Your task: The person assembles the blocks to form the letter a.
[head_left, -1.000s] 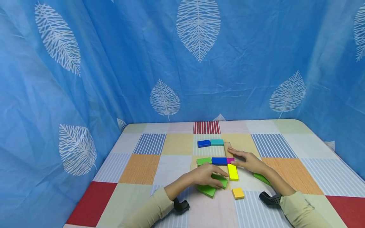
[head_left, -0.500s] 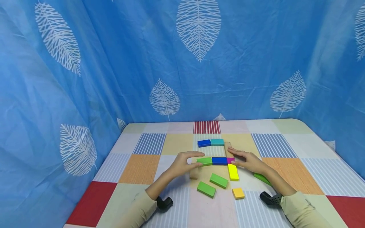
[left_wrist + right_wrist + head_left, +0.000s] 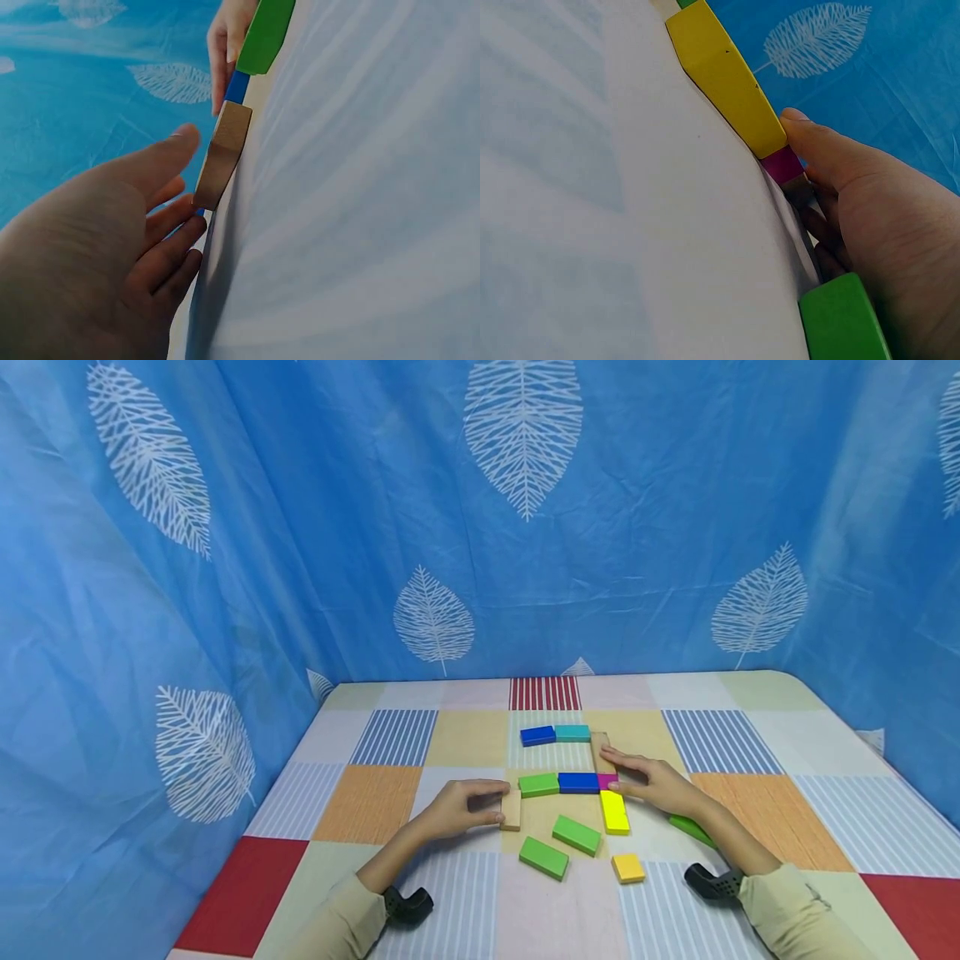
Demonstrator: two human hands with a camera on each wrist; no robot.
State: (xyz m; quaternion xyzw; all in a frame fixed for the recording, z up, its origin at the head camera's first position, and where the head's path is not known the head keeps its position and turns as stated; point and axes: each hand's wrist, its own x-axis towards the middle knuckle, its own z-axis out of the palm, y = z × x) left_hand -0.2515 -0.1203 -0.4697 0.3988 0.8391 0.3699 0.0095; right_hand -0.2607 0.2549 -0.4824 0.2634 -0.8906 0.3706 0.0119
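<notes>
My left hand point(image 3: 459, 812) is at the left side of a plain wooden block point(image 3: 511, 810), fingers extended and thumb apart. In the left wrist view its fingertips come right up to the far end of that wooden block point(image 3: 225, 150). My right hand point(image 3: 660, 787) lies along the right side of the layout, its fingers loosely stretched. Its fingertips are at a second wooden block point(image 3: 601, 750), its thumb beside a magenta block point(image 3: 607, 782). A yellow block point(image 3: 615, 812) sits just below the magenta one. Left of it run a blue block point(image 3: 578, 783) and a green block point(image 3: 538, 786).
Two loose green blocks, an upper one point(image 3: 577, 835) and a lower one point(image 3: 543, 858), lie nearer me beside an orange block point(image 3: 627, 868). A dark blue block point(image 3: 537, 736) and a teal block point(image 3: 572, 733) form the back row. Another green block point(image 3: 692, 831) lies partly under the right forearm.
My left hand has moved left, from over the loose green blocks, past the left end of the green block in the row, to the left wooden block. The right hand stays in place.
</notes>
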